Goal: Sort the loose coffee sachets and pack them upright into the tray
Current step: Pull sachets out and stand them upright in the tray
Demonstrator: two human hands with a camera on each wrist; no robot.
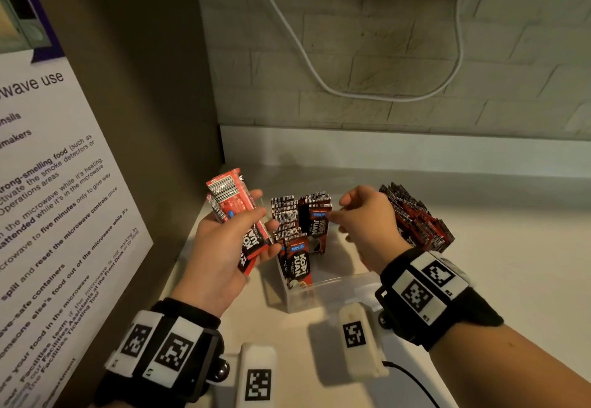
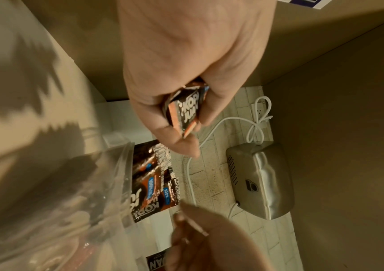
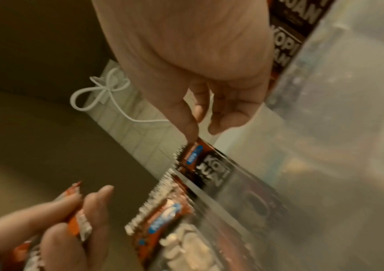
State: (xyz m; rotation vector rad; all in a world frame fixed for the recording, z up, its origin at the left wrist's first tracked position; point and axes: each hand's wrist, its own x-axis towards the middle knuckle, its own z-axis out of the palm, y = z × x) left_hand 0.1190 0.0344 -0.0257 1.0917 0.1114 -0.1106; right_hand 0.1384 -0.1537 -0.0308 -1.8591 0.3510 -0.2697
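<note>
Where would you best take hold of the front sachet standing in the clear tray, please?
Pinch the front sachet by its top serrated edge, coming from straight above. It stands upright with that edge clear of the tray wall, while its lower part sits behind the clear wall and among neighbouring sachets, so the sides are probably hard to reach.

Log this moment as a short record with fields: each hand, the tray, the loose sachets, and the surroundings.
left hand: grips a bundle of sachets, raised beside the tray
right hand: over the tray, fingertips at the top edge of an upright sachet; whether it pinches it is unclear
tray: clear plastic, partly filled with sachets standing upright at its far end
loose pile: sachets heaped on the counter, right of the tray
surroundings: white cable on the brick wall, microwave notice at left
</note>
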